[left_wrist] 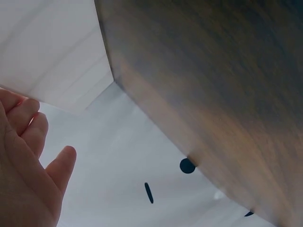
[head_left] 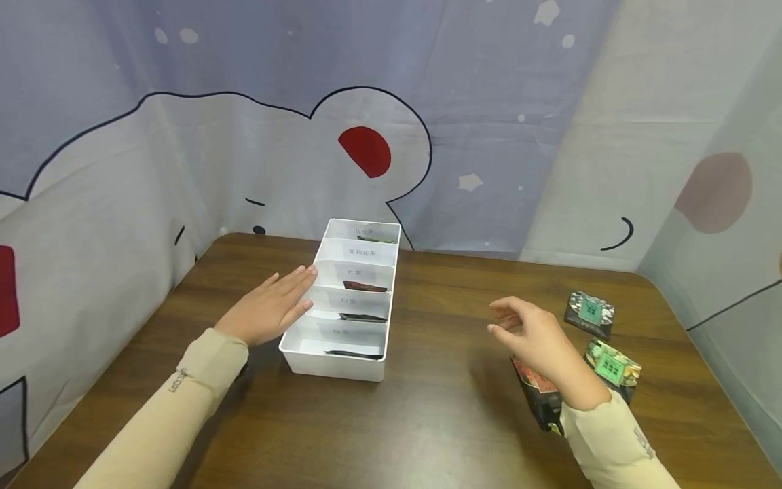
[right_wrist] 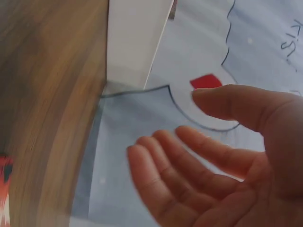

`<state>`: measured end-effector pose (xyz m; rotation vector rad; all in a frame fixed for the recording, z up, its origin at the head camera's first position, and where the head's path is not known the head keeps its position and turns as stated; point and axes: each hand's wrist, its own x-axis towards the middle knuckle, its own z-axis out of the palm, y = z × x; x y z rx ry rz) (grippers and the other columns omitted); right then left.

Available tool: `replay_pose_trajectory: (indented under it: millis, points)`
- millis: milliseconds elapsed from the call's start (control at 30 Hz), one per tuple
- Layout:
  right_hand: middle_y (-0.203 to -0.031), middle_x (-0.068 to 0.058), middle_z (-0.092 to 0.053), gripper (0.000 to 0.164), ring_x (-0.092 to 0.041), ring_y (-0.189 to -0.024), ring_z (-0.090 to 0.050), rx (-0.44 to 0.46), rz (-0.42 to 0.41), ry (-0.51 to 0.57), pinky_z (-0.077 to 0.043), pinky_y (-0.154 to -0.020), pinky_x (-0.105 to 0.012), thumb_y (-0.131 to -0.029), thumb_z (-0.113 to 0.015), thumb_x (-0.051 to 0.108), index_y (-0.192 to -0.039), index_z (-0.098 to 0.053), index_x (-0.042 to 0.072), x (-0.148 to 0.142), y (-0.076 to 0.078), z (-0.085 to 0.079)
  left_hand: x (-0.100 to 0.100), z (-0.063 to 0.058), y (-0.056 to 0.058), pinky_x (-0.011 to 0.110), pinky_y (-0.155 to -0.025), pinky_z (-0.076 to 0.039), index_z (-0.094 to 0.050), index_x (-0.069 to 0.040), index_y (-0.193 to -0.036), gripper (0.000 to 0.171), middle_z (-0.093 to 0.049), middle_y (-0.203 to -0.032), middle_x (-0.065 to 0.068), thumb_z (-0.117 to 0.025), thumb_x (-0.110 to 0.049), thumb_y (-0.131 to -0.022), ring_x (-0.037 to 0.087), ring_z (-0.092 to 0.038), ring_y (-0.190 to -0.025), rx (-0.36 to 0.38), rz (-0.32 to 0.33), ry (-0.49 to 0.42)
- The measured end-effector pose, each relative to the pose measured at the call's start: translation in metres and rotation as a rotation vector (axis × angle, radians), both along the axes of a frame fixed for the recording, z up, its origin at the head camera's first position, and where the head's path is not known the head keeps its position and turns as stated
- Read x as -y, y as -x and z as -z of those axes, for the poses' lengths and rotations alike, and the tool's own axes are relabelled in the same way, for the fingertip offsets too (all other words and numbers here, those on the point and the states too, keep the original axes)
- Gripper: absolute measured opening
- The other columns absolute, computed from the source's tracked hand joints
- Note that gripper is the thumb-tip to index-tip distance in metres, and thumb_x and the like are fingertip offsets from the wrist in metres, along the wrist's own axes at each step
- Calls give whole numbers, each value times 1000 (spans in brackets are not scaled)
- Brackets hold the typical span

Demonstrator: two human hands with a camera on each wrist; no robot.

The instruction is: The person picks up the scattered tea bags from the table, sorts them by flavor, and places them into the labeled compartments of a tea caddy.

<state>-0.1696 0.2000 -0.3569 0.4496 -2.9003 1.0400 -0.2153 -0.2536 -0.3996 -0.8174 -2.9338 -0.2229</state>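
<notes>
A long white divided box (head_left: pixel 344 367) with labelled compartments stands left of the table's middle. Thin sachets lie in several of its sections: a green one (head_left: pixel 375 239) at the far end, a red-brown one (head_left: pixel 364 286) midway, a dark one (head_left: pixel 362 317) nearer, and another dark one (head_left: pixel 354 354) in the front section. My left hand (head_left: pixel 269 309) rests with straight fingers along the box's left rim. Over the table to the right, my right hand (head_left: pixel 540 343) hovers with loosely bent fingers and holds nothing. Beneath it lies a red-and-black packet (head_left: pixel 534 384), partly hidden by the hand and forearm.
Farther right lie a black packet with a teal label (head_left: pixel 590 312) and a green patterned packet (head_left: pixel 613 367), partly behind the right wrist. The brown wooden table (head_left: pixel 427 435) meets a printed curtain (head_left: pixel 476 136) along its back and sides.
</notes>
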Motion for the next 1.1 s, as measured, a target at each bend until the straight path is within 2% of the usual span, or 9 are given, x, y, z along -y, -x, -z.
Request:
replay_pose_trajectory:
  millis: [267,467,600,700,767,900,933,1100]
  points:
    - [-125,-29,-64,49,-40,-105,-68,155,92,-139,-57,-84,-53,-96,-69,22,-132,-57,-8,-26,-1,6,-1,1,-3,55,-123,-19,-26,-4,-160,61,-26,-166,11,-37,-38,-110,29,-23,-153,36,-16,-27]
    - [-119,-34,-64,58,-51,-109,-61,212,138,-265,-53,-87,-59,-92,-72,28,-127,-57,-15,-46,1,14,-2,0,-5,55,-123,-19,-26,-3,-160,61,-26,-166,11,-37,-36,-110,30,-23,-153,30,-15,-29]
    - [-112,-34,-66,62,-49,-104,-64,236,151,-299,-54,-84,-58,-88,-73,29,-125,-56,-18,-56,1,18,-3,0,-6,55,-123,-19,-26,-3,-160,61,-26,-166,11,-37,-36,-110,30,-23,-153,29,-17,-34]
    - [-110,-34,-66,62,-43,-97,-66,249,149,-316,-54,-82,-57,-84,-72,25,-122,-55,-21,-60,-1,18,-3,0,-6,54,-124,-18,-25,-3,-160,61,-25,-166,11,-36,-37,-111,29,-22,-154,38,-19,-28]
    - [-98,-28,-67,56,-36,-87,-63,256,151,-333,-54,-75,-50,-82,-73,25,-113,-59,-19,-62,-2,20,-3,0,-5,53,-124,-17,-24,-4,-161,62,-23,-167,10,-36,-38,-111,28,-21,-154,46,-20,-24]
    - [-79,-13,-58,42,-28,-73,-52,256,154,-378,-45,-63,-39,-80,-76,26,-93,-62,-11,-64,-4,25,-2,2,-3,53,-124,-17,-23,-4,-161,62,-22,-167,10,-36,-38,-111,28,-20,-154,47,-20,-23]
    - [-76,-10,-54,39,-26,-71,-49,260,157,-386,-42,-61,-38,-79,-77,26,-89,-62,-8,-65,-4,26,-2,1,-3,53,-124,-17,-23,-4,-161,62,-22,-167,10,-36,-38,-111,28,-20,-154,46,-18,-26]
    - [-75,-10,-55,39,-26,-69,-49,287,156,-413,-42,-60,-37,-78,-79,29,-83,-62,-5,-66,-5,34,-2,1,-4,53,-124,-17,-23,-3,-161,62,-23,-167,11,-35,-38,-111,29,-20,-154,44,-16,-37]
